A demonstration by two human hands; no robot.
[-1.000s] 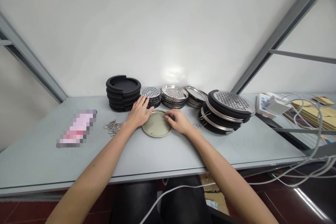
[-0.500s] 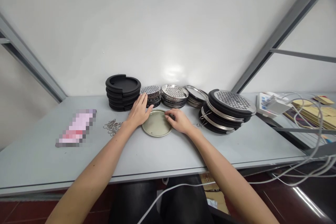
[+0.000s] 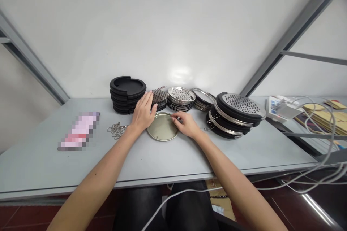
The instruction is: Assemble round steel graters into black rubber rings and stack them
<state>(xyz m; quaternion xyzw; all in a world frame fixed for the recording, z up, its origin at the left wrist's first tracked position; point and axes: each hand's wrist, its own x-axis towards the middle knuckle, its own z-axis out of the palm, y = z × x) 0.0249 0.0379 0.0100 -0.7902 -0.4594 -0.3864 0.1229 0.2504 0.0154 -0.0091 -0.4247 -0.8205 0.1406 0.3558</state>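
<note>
Reaching forward over the grey bench (image 3: 187, 162), the person has the left hand (image 3: 143, 113) at the left side of a short stack of perforated discs (image 3: 159, 106), thumb apart from the fingers. A thin perforated edge (image 3: 162, 87) shows aslant just above that stack, beside the left fingertips; the hand hides whether its grip is closed on it. The right hand (image 3: 186, 124) is curled at the right rim of a shallow round tray (image 3: 162, 129), which lies flat on the bench between the two hands; whether that grip pinches the rim cannot be told.

Behind and to the left of the left hand stands a stack of black notched bases (image 3: 127, 106), and a small heap of wire clips (image 3: 116, 129) lies just left of the left wrist. Right of the discs come a stack of silver perforated pans (image 3: 181, 95) and a stack of rimmed metal plates (image 3: 204, 96). Farther right is a tall black-and-silver stack (image 3: 235, 115) topped by a slotted plate, with wire clips at its left side. A pixelated oblong thing (image 3: 80, 130) lies on the bench well to the left.
</note>
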